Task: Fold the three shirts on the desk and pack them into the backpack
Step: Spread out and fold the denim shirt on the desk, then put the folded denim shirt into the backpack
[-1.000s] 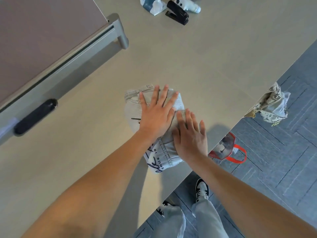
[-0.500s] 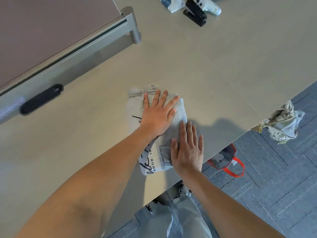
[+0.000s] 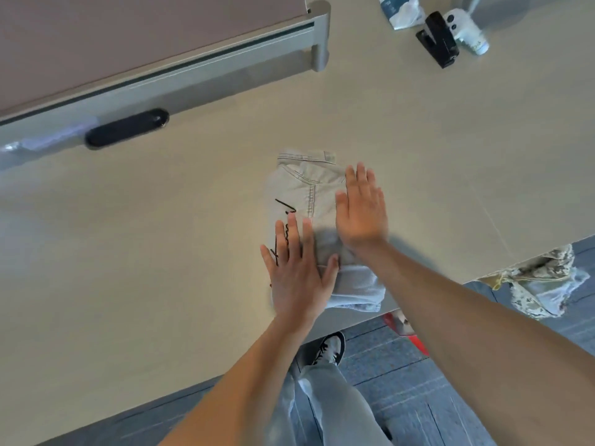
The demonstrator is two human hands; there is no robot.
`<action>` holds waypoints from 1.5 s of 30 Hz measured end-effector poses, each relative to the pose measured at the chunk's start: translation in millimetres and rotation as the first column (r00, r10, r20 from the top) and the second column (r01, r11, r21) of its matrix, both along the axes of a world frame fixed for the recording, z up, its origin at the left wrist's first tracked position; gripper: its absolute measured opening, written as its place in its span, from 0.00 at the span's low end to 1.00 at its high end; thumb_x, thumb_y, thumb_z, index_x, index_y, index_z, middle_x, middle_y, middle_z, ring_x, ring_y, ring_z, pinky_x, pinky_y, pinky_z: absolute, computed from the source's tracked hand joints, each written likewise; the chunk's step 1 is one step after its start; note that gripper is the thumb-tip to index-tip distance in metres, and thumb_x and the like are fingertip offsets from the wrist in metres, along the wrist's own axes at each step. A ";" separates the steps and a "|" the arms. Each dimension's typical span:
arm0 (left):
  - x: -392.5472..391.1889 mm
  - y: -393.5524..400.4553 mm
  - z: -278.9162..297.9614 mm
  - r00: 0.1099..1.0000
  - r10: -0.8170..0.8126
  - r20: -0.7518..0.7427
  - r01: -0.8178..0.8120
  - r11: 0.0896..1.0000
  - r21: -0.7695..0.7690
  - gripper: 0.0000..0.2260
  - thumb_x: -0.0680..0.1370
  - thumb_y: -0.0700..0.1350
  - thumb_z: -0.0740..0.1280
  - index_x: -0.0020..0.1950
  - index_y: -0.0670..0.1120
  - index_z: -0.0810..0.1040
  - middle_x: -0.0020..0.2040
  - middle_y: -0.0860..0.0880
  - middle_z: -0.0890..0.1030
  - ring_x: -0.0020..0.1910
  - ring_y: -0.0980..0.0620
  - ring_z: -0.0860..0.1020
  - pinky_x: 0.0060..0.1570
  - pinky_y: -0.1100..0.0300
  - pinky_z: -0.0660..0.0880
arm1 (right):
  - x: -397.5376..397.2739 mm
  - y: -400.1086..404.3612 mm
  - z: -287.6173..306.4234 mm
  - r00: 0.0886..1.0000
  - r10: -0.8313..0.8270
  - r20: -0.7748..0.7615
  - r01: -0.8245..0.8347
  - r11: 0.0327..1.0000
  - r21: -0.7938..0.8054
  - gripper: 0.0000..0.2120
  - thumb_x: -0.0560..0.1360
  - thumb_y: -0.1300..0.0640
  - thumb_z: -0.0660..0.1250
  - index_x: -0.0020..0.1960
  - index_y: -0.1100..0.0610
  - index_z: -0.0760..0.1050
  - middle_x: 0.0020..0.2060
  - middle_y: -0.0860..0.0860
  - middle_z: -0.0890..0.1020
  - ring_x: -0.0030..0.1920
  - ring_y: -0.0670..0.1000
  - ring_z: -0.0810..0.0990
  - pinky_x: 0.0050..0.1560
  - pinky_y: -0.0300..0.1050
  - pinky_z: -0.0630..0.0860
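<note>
A: Where is the shirt?
B: The folded pale shirt (image 3: 304, 188) lies on the worktop (image 3: 161, 252), near its front edge.
A: And the hands?
B: Both lie flat on it, fingers straight. The left hand (image 3: 297, 272) presses the near left part; the right hand (image 3: 362, 209) presses the far right side.
A: Anything else?
B: A camouflage cloth (image 3: 534, 281) hangs off the edge at the right.

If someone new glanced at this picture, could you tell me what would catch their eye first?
First, the two bare hands pressing flat on a folded pale shirt with dark script, near the desk's front edge: the left hand on its near part, the right hand on its far right part. Next, the black stapler and white bottle at the far right of the desk, and the camouflage cloth hanging off the desk's right edge.
</note>
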State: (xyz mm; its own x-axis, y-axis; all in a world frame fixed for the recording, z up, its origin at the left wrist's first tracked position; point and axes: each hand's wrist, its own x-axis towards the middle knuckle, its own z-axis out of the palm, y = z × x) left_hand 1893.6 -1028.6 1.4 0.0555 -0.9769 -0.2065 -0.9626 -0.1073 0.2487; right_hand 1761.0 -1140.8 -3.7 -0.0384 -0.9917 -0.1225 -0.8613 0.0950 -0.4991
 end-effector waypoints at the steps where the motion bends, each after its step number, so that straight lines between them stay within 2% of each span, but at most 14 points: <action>1: -1.3 0.7 -3.3 1.000 0.009 0.001 -0.009 1.000 -0.012 0.37 0.83 0.66 0.49 0.86 0.47 0.45 0.86 0.46 0.42 0.84 0.46 0.39 0.79 0.34 0.48 | -0.5 0.7 -6.5 0.999 -0.017 0.033 0.017 1.000 -0.010 0.29 0.85 0.47 0.46 0.85 0.54 0.54 0.85 0.52 0.54 0.84 0.54 0.49 0.83 0.58 0.49; 9: -2.0 -5.9 -14.4 0.999 0.008 -0.045 -0.007 1.000 0.018 0.32 0.85 0.59 0.43 0.85 0.45 0.42 0.85 0.48 0.38 0.83 0.49 0.35 0.80 0.35 0.46 | -4.0 0.8 -24.9 0.989 -0.049 0.143 0.057 0.997 -0.056 0.28 0.86 0.47 0.48 0.84 0.53 0.57 0.84 0.52 0.56 0.84 0.55 0.50 0.82 0.61 0.52; 13: 7.0 -4.6 0.4 0.971 0.042 -0.237 -0.043 0.999 -0.001 0.33 0.84 0.59 0.49 0.85 0.47 0.45 0.85 0.50 0.41 0.83 0.52 0.38 0.80 0.38 0.45 | -5.0 16.4 -5.4 0.990 -0.102 0.094 0.103 0.995 0.000 0.33 0.85 0.40 0.52 0.85 0.52 0.49 0.85 0.55 0.53 0.82 0.59 0.56 0.79 0.62 0.61; 15: 16.6 -4.4 14.4 0.881 0.214 -0.423 -0.234 0.972 0.004 0.36 0.82 0.58 0.59 0.85 0.47 0.50 0.85 0.49 0.46 0.84 0.52 0.45 0.81 0.46 0.49 | -9.4 35.8 8.1 0.963 -0.236 0.132 0.223 0.969 0.109 0.41 0.82 0.34 0.58 0.85 0.51 0.46 0.84 0.53 0.56 0.80 0.59 0.63 0.74 0.59 0.67; 17: 30.0 -12.0 23.2 0.712 0.439 -0.548 -0.422 0.891 0.166 0.39 0.81 0.59 0.66 0.85 0.45 0.51 0.85 0.46 0.52 0.83 0.48 0.52 0.80 0.53 0.52 | -15.5 57.4 18.5 0.944 -0.314 0.104 0.282 0.929 0.241 0.47 0.78 0.29 0.61 0.85 0.52 0.46 0.81 0.53 0.61 0.77 0.59 0.67 0.71 0.59 0.70; 19: 45.2 -28.1 24.6 0.583 0.569 -0.580 -0.476 0.817 0.324 0.41 0.79 0.60 0.70 0.83 0.42 0.56 0.82 0.42 0.62 0.80 0.42 0.62 0.78 0.47 0.61 | -20.1 70.3 20.8 0.936 -0.338 0.102 0.288 0.899 0.330 0.49 0.76 0.26 0.62 0.85 0.53 0.50 0.79 0.54 0.66 0.76 0.60 0.70 0.71 0.58 0.70; 24: 60.7 -50.9 23.7 0.544 0.498 -0.676 -0.326 0.867 0.376 0.42 0.76 0.55 0.76 0.84 0.52 0.57 0.82 0.53 0.63 0.80 0.53 0.63 0.76 0.57 0.60 | -17.2 78.9 17.7 0.948 -0.301 0.101 0.262 0.922 0.285 0.46 0.66 0.16 0.59 0.77 0.39 0.62 0.56 0.50 0.81 0.59 0.58 0.80 0.60 0.55 0.77; 27: 68.7 -55.9 27.5 0.439 0.436 -0.785 -0.195 0.900 0.391 0.42 0.77 0.48 0.77 0.84 0.55 0.55 0.81 0.60 0.62 0.74 0.64 0.63 0.71 0.62 0.61 | -8.6 83.6 16.9 0.916 -0.366 0.164 0.301 0.897 0.323 0.47 0.64 0.13 0.59 0.75 0.37 0.63 0.54 0.47 0.83 0.55 0.56 0.82 0.56 0.56 0.80; 29: 76.4 -59.7 30.3 0.397 0.403 -0.825 -0.107 0.913 0.394 0.39 0.76 0.44 0.77 0.81 0.58 0.60 0.74 0.69 0.68 0.67 0.71 0.69 0.70 0.62 0.66 | -2.3 88.7 17.5 0.905 -0.400 0.146 0.337 0.882 0.329 0.48 0.63 0.12 0.57 0.73 0.41 0.65 0.54 0.45 0.83 0.55 0.54 0.82 0.54 0.57 0.81; 33: 85.6 -66.7 33.9 0.319 0.367 -0.874 0.042 0.915 0.400 0.34 0.75 0.37 0.77 0.67 0.69 0.68 0.64 0.59 0.82 0.63 0.55 0.81 0.60 0.56 0.77 | 15.5 108.2 17.8 0.869 -0.476 0.136 0.430 0.862 0.267 0.37 0.68 0.17 0.57 0.61 0.45 0.69 0.51 0.44 0.80 0.53 0.52 0.79 0.50 0.51 0.75; 36: 85.5 -70.9 40.3 0.291 0.276 -0.916 0.168 0.928 0.333 0.39 0.74 0.35 0.77 0.77 0.61 0.65 0.69 0.52 0.80 0.67 0.49 0.80 0.64 0.49 0.77 | 26.4 120.8 22.3 0.807 -0.554 0.205 0.515 0.830 0.214 0.31 0.68 0.19 0.57 0.48 0.47 0.68 0.41 0.45 0.78 0.41 0.47 0.79 0.36 0.43 0.69; 38: 80.8 -71.8 44.9 0.283 0.245 -0.927 0.228 0.922 0.313 0.43 0.73 0.33 0.77 0.81 0.56 0.62 0.71 0.49 0.79 0.68 0.46 0.79 0.67 0.43 0.76 | 27.2 128.5 26.2 0.760 -0.588 0.277 0.550 0.809 0.208 0.33 0.68 0.20 0.59 0.49 0.50 0.70 0.41 0.49 0.80 0.40 0.49 0.80 0.34 0.44 0.73; 41: 69.0 -71.8 50.4 0.262 0.226 -0.938 0.307 0.902 0.303 0.47 0.72 0.31 0.77 0.83 0.52 0.59 0.72 0.46 0.77 0.70 0.43 0.77 0.70 0.37 0.73 | 20.1 142.8 38.5 0.690 -0.608 0.394 0.562 0.792 0.238 0.34 0.69 0.20 0.62 0.52 0.50 0.73 0.45 0.51 0.83 0.43 0.52 0.83 0.42 0.51 0.82; 45: 44.9 -63.6 70.9 0.275 0.207 -0.939 0.401 0.863 0.307 0.46 0.71 0.30 0.77 0.83 0.53 0.60 0.72 0.47 0.78 0.70 0.44 0.77 0.70 0.36 0.72 | 2.9 173.5 76.2 0.579 -0.637 0.509 0.597 0.756 0.267 0.18 0.75 0.35 0.68 0.52 0.48 0.74 0.42 0.42 0.83 0.42 0.38 0.82 0.39 0.30 0.75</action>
State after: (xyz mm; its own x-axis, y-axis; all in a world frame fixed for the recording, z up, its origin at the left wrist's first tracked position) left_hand 1938.5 -1092.2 72.3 -0.5572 -0.7361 -0.3842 -0.0904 -0.4062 0.9093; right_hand 1763.9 -967.3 72.4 -0.5467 -0.7440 -0.3842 -0.1652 0.5457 -0.8215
